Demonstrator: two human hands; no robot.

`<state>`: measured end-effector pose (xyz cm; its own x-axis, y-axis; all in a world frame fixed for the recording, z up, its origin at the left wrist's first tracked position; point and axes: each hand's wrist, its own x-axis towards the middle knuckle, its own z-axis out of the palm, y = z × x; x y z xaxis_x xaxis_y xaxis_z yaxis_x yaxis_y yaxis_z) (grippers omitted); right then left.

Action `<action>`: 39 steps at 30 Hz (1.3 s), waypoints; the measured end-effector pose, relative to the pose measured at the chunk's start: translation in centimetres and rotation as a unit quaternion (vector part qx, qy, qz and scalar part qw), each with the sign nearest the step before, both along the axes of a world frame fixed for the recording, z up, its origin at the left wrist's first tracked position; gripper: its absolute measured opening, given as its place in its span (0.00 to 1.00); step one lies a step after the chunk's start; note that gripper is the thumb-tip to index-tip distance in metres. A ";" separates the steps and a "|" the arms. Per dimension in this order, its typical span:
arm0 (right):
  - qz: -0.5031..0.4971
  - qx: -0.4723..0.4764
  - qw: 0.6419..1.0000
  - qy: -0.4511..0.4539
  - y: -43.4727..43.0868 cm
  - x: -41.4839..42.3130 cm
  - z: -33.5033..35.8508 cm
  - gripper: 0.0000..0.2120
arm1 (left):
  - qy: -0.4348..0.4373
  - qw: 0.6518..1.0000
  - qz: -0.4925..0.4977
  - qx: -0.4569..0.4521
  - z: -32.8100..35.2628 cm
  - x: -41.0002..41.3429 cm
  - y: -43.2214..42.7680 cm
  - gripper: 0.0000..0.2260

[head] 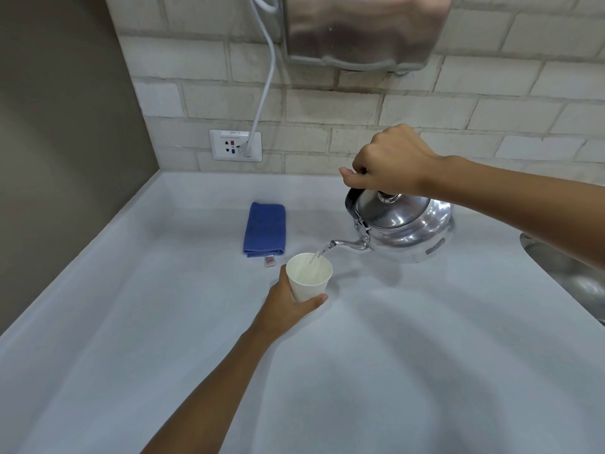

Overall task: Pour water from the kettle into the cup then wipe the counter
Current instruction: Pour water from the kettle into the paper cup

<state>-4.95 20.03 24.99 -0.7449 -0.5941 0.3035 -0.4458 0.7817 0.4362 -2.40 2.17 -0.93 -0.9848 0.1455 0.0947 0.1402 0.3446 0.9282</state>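
Note:
A shiny steel kettle hangs tilted to the left above the white counter, its spout over a white paper cup. A thin stream of water runs from the spout into the cup. My right hand is closed around the kettle's black handle from above. My left hand wraps the lower part of the cup, which stands on or just above the counter. A folded blue cloth lies flat on the counter behind and left of the cup.
A metal sink sits at the right edge under my right forearm. On the brick wall behind are a socket with a white cable plugged in and a steel box higher up. A grey wall closes the left side.

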 end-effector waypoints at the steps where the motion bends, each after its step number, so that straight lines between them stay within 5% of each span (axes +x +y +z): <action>1: 0.000 0.000 1.000 -0.001 0.0 0.0 0.0 0.26 | 0.000 1.000 0.000 -0.002 0.0 0.0 0.0 0.37; 39: -0.003 0.022 1.000 0.005 0.3 0.4 0.6 0.26 | -0.007 1.000 -0.009 0.010 -0.1 0.0 -0.2 0.37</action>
<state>-4.58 20.28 25.58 -0.7455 -0.6024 0.2852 -0.4362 0.7645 0.4746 -2.45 2.00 -1.06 -0.9834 0.1609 0.0844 0.1333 0.3228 0.9370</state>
